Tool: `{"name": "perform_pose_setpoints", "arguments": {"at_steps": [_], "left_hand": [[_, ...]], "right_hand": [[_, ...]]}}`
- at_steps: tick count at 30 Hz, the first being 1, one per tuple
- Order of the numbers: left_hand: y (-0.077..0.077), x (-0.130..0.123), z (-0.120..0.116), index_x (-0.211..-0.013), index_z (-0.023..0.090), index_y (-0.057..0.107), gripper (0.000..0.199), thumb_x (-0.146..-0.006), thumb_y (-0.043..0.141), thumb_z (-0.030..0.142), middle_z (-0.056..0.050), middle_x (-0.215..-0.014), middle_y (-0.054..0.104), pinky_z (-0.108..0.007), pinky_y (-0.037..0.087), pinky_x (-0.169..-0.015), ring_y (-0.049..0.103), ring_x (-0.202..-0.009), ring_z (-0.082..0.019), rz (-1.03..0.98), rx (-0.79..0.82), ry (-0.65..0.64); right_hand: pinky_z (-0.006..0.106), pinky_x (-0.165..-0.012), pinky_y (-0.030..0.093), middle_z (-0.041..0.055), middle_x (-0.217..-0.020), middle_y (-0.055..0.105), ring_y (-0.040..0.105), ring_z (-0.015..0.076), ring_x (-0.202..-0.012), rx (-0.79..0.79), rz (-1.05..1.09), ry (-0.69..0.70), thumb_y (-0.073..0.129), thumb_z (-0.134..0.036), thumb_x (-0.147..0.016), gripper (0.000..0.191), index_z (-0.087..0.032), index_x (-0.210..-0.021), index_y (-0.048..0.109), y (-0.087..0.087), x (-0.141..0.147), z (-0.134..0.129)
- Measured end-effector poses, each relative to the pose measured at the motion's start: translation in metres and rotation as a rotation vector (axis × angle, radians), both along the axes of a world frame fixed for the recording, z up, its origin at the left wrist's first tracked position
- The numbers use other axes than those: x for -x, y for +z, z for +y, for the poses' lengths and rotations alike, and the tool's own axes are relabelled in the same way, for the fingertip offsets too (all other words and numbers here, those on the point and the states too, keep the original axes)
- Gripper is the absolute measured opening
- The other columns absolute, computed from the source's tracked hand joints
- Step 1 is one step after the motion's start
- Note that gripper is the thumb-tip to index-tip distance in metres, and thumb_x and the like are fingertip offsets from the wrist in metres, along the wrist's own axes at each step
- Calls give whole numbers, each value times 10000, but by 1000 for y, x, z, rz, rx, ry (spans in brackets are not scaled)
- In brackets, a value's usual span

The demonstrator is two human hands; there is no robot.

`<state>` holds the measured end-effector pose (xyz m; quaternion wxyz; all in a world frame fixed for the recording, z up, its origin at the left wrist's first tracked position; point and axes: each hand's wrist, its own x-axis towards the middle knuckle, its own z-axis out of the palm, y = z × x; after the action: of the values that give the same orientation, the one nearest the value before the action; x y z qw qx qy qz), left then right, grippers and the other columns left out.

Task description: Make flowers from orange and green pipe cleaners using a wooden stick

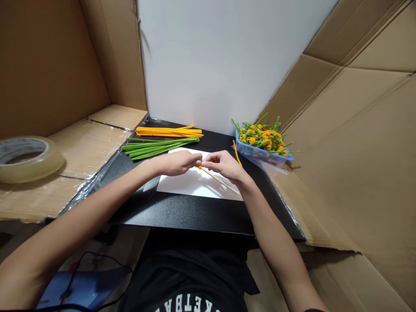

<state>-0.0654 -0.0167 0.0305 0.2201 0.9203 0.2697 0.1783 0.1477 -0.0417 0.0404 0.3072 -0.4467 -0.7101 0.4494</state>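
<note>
Bright, even indoor light with soft shadows, darkest under the clear tape roll (27,159). Pale glare sits along the black tabletop's (182,212) near edge; wide-angle bending shows at frame edges.

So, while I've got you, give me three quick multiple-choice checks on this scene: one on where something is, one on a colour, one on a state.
1. Where is the blue plastic basket?
A) On the white paper sheet
B) By the far right edge of the black board
C) On the cardboard beside the tape roll

2. What colour is the rearmost bundle of pipe cleaners?
A) Orange
B) Blue
C) White

3. What state is the wooden stick in?
A) Upright in the basket
B) Slanting over the sheet
C) Snapped in two

Answers:
1. B, it sits beyond the right hand.
2. A, the bundle shows orange behind the green ones.
3. B, its tip lies between the left hand and right hand.
</note>
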Motion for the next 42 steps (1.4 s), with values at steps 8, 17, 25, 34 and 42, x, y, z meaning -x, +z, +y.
{"name": "perform_pose_setpoints", "arguments": {"at_steps": [8,17,25,34,42], "left_hand": [[-8,3,7,-869,166,650,466,-1007,347,491,-26,-707,617,-262,324,-617,527,-622,-148,59,-8,-51],[-37,-10,10,-951,175,699,420,-1006,365,425,-45,-648,623,-282,275,-590,525,-585,-176,131,-218,211],[-49,-21,3,-785,175,650,341,-973,439,365,-53,-657,632,-285,254,-578,522,-592,-172,-140,-294,642],[-50,-31,11,-622,199,414,434,-899,513,518,75,-493,269,-228,175,-468,191,-447,-80,-874,634,437],[-30,-6,14,-597,180,434,452,-836,661,489,76,-522,229,-210,145,-442,160,-455,-58,-534,1144,-117]], "right_hand": [[246,-613,353,30,-678,665,516,114,-629,-233,-251,27,700,-359,-812,254,-117,-767,761,3,1,-3],[262,-673,413,64,-767,745,626,155,-703,-497,-490,-149,654,-163,-839,131,-147,-811,782,-6,7,-1],[249,-590,516,62,-798,758,672,137,-592,-296,-100,-238,642,-167,-829,163,-137,-930,767,-18,15,1],[174,-461,453,78,-785,732,659,107,-575,102,274,-235,765,-294,-787,216,-113,-897,723,-28,13,12],[138,-368,196,-87,-489,417,259,4,-400,548,328,164,816,-413,-750,352,-125,-717,616,-28,-13,28]]}}
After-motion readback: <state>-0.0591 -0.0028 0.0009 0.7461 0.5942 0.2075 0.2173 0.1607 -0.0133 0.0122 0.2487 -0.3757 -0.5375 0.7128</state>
